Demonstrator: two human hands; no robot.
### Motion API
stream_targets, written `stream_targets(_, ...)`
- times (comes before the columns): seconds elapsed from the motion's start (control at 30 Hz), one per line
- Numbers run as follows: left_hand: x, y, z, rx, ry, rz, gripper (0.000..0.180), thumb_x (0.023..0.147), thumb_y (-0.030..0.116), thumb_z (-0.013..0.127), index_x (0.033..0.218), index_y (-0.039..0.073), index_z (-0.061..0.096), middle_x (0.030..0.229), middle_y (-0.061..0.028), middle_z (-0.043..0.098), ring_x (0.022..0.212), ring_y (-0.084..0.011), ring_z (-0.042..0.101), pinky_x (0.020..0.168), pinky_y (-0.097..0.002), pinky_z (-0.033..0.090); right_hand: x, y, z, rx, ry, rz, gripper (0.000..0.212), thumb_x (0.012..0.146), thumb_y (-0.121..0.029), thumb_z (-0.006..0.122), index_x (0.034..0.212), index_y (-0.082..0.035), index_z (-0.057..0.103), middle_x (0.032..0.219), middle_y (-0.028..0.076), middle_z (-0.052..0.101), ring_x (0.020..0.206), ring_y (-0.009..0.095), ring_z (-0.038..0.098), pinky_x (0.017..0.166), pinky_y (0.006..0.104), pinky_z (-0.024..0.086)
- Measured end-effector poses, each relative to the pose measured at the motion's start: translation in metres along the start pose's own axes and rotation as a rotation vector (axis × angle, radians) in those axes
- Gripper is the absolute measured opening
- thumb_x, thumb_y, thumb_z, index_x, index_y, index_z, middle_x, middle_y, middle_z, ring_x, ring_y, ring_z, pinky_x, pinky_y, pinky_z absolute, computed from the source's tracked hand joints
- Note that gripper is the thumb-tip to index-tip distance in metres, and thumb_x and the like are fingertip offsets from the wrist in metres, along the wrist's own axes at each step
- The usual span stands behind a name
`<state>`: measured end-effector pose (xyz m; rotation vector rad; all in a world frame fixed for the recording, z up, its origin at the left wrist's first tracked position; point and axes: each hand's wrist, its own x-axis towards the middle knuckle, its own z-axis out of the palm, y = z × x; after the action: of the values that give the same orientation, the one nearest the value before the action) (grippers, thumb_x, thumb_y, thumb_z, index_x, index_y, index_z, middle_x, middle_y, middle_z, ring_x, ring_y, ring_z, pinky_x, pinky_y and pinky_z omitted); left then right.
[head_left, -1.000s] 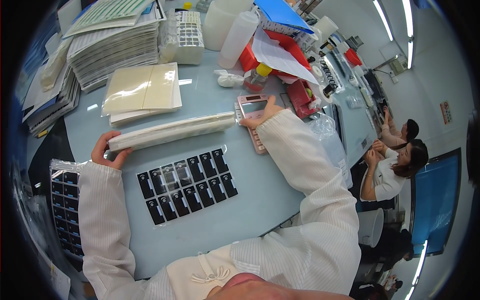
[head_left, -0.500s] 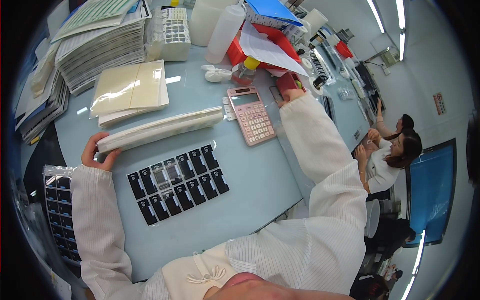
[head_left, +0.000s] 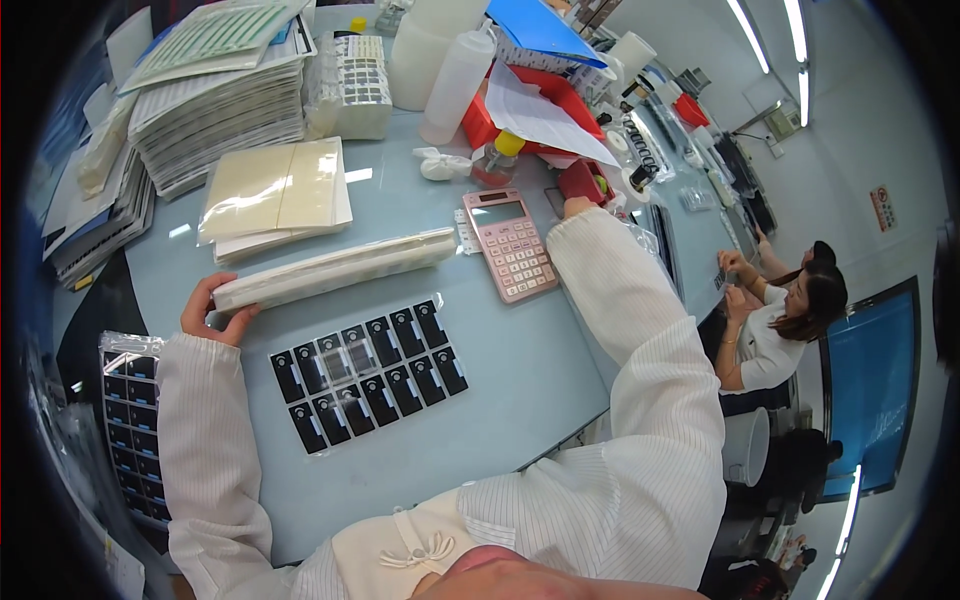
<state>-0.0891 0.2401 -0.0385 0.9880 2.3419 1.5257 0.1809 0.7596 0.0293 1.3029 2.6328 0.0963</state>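
Observation:
My left hand (head_left: 215, 312) is closed round the left end of a long, flat white stack of sheets (head_left: 340, 268), thumb on the near side and fingers on the far side. My right hand (head_left: 577, 206) reaches out beside a small dark red box (head_left: 582, 182); the sleeve hides most of its fingers, so I cannot tell what it holds. Just left of that hand lies a pink calculator (head_left: 512, 245). In front of the stack, a clear-wrapped sheet of black rectangular pieces (head_left: 370, 375) lies flat, two rows of several each.
Paper piles (head_left: 215, 115) and a cream folder (head_left: 270, 190) occupy the far left. White squeeze bottle (head_left: 457, 90), yellow-capped jar (head_left: 495, 160) and red tray (head_left: 475, 120) stand at the back. Another black-piece sheet (head_left: 130, 430) hangs near the left edge. A co-worker (head_left: 775, 330) sits at right.
My right hand has shifted slightly left and back toward me at the dark red box. My left hand stays on the stack. The whole view has shifted a little; the co-worker's arms have moved.

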Motion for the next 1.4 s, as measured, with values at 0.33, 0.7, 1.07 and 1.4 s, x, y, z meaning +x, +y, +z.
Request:
stream_targets(0.33,0.0,-0.008,-0.005,-0.01,-0.011,-0.027,0.048,0.078,0.006,0.079,0.121,0.01,0.057,0.109,-0.0058,0.065,0.104,-0.0199,0.062,0.093,-0.0335,0.05,-0.039,-0.015,-0.019,-0.467,-0.023,-0.485,0.031,0.084,-0.035,0.068,0.102,-0.01,0.07,0.106,0.013,0.068,0.099,0.033,0.064,0.084,0.0403,0.053)
stream_targets(0.7,0.004,-0.003,0.002,-0.062,0.002,-0.006,0.046,0.079,0.01,0.08,0.119,0.012,0.059,0.109,-0.0066,0.066,0.103,-0.0209,0.064,0.092,-0.0334,0.051,-0.084,-0.077,-0.029,-0.012,-0.245,0.152,0.116,0.061,-0.051,0.087,0.151,-0.008,0.027,0.146,0.022,0.041,0.132,0.038,0.044,0.11,0.0398,0.037)
stream_targets(1.07,0.008,0.008,0.007,-0.13,0.004,-0.058,0.046,0.077,0.008,0.081,0.118,0.013,0.061,0.112,-0.0073,0.067,0.097,-0.0251,0.066,0.084,-0.0361,0.055,-0.098,-0.112,-0.03,0.284,-0.258,0.297,0.159,0.043,-0.056,0.092,0.151,0.003,-0.008,0.151,0.027,0.032,0.138,0.036,0.038,0.114,0.0373,0.032)
stream_targets(1.4,0.003,0.013,0.005,-0.081,0.04,-0.005,0.046,0.075,0.008,0.083,0.116,0.011,0.061,0.108,-0.0071,0.067,0.098,-0.0227,0.065,0.086,-0.0342,0.054,-0.142,-0.049,-0.138,0.44,0.135,-0.019,0.123,0.043,-0.039,0.091,0.142,0.004,0.032,0.124,0.024,0.06,0.111,0.031,0.062,0.096,0.0332,0.049)
